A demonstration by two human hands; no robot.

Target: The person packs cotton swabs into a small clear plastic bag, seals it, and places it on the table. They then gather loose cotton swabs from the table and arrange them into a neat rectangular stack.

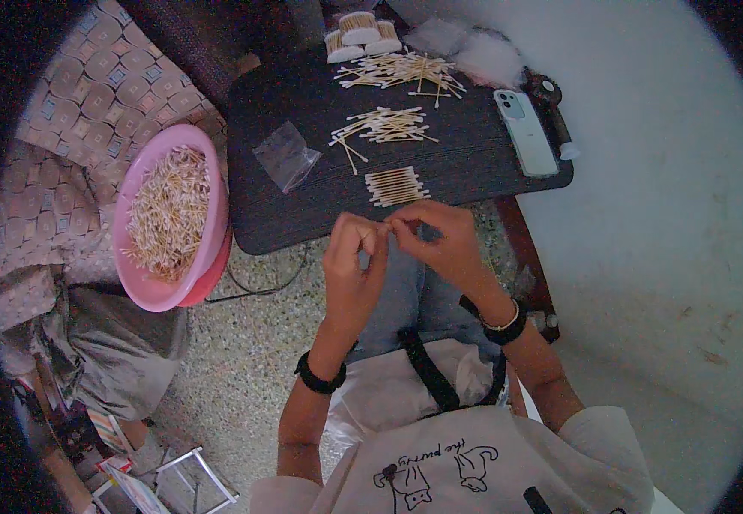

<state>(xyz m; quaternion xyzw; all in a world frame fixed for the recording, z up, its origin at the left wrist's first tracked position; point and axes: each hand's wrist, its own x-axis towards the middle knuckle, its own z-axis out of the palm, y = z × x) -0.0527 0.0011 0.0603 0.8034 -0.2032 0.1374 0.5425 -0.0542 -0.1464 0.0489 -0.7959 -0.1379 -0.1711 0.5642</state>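
Observation:
My left hand (353, 250) and my right hand (441, 234) meet at the fingertips over the near edge of a dark wood-grain table (281, 221). Thumbs and forefingers are pinched; whether a small thing is between them is too blurred to tell. Just beyond my fingers lies a neat row of cotton swabs (397, 186), side by side. Behind it sits a small loose pile of cotton swabs (387, 124), a few pointing askew. Farther back spreads a larger loose heap of cotton swabs (403, 69). A flat clear plastic bag (286, 157) rests left of the row.
Several round packs of swabs (360, 29) stand at the table's back, beside clear plastic bags (490, 58). A pale green phone (529, 138) lies at the right, near the wall (654, 193). Left of the table, a pink basin (137, 283) holds many swabs. A cable (268, 292) crosses the floor.

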